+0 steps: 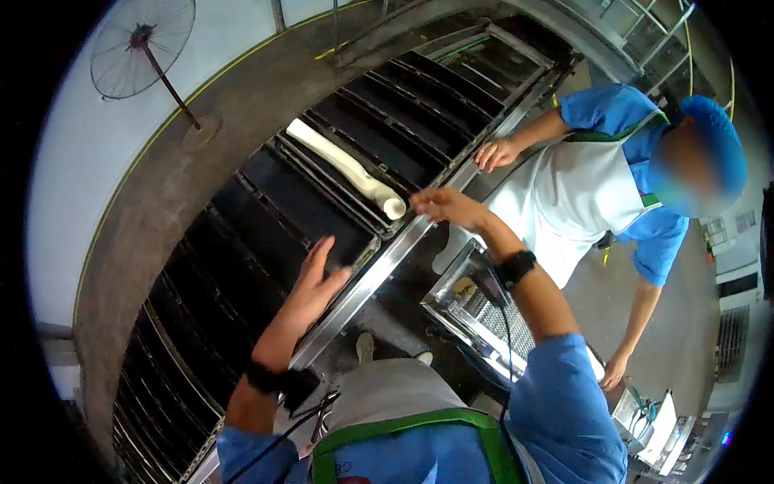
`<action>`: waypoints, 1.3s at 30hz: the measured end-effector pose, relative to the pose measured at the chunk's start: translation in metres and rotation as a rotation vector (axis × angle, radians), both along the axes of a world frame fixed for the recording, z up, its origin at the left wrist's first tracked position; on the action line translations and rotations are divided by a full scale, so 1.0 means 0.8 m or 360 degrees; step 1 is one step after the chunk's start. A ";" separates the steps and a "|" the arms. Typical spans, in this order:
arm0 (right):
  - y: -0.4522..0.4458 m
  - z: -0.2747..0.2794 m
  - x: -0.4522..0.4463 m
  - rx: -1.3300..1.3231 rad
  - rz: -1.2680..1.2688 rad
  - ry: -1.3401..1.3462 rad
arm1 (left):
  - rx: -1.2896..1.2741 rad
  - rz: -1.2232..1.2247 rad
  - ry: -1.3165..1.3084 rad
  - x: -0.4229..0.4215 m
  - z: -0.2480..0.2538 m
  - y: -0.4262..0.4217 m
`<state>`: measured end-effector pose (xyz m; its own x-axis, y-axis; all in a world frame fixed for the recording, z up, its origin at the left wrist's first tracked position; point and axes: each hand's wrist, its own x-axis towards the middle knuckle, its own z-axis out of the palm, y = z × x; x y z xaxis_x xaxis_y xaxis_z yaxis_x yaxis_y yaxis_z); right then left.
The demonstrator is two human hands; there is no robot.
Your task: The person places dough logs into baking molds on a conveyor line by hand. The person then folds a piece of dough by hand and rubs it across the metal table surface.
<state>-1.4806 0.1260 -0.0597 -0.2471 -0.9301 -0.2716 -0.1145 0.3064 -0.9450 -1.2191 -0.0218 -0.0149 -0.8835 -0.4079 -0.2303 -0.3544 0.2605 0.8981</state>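
Note:
A long cream-white roll that looks like dough [339,161] lies lengthwise in a narrow black pan, its near end round and slightly bent. Close to that near end is my right hand [451,208], fingers stretched out and a little blurred, apparently holding nothing. My left hand [310,292] hovers over the near edge of the dark pans [274,214], thumb and fingers apart, with nothing in it. A gap separates my left hand from the roll.
A metal rail [387,262] borders the row of pans. To the right stands a co-worker [556,181] in a white apron, one hand on the rail. A perforated metal basket [492,315] is below my right arm. A fan [143,40] stands by the wall.

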 end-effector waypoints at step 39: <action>0.273 -0.026 0.078 0.0194 -0.0807 -0.0565 | 0.0633 0.0546 -0.0213 -0.134 -0.090 -0.059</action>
